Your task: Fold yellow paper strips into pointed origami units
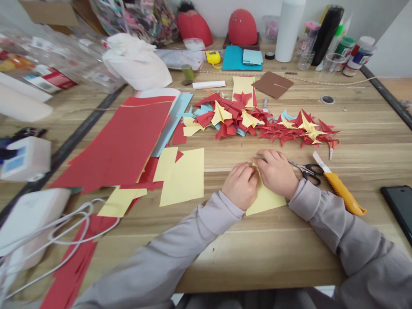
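A sheet of yellow paper [266, 202] lies on the wooden table between my two hands. My left hand [240, 184] is closed, its fingers curled on the upper left edge of the sheet. Across the sheet's top rests my right hand [277, 172], fingers bent and pressed to the paper near the left thumb. Both hands hide the upper part of the sheet, so any fold there cannot be made out. Black-handled scissors [310, 171] lie right beside my right hand. Further right is a yellow utility knife [344, 193].
Folded red, yellow and blue paper pieces [238, 116] are heaped beyond my hands, with orange-handled scissors [333, 146] at their right end. Yellow sheets [185, 180] and large red sheets [125, 141] lie left. A white cable [85, 219] loops at lower left; a phone [399, 210] lies far right.
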